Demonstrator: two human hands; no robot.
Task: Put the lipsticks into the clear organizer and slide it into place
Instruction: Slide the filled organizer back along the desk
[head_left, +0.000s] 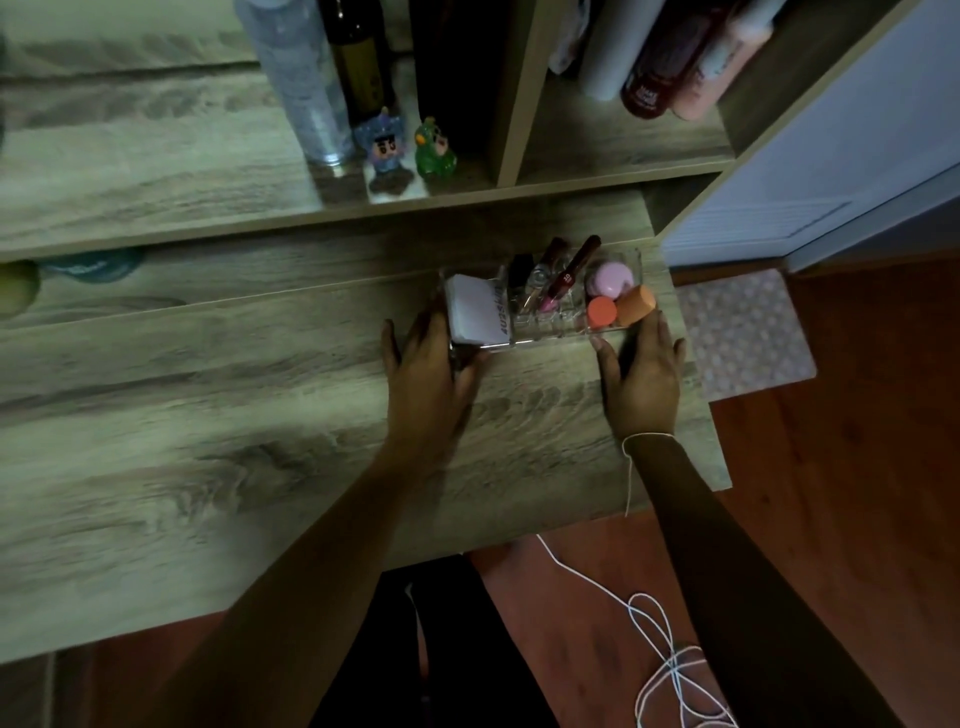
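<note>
The clear organizer (550, 332) sits on the wooden desk (260, 441) near its right end, below the shelf. Several lipsticks (569, 275) stand tilted in its middle slots. A white compact (475, 312) fills its left part; a pink sponge (608, 278) and two orange sponges (628, 306) lie in the right part. My left hand (431, 364) grips the organizer's left front corner. My right hand (641, 369) presses against its right front corner, fingers on the edge.
A shelf (363, 202) above holds a glittery bottle (301, 83), a dark bottle (358, 57) and two small figurines (410, 148). More bottles (660, 62) stand in the right compartment. A patterned mat (743, 332) and white cord (670, 670) lie on the floor.
</note>
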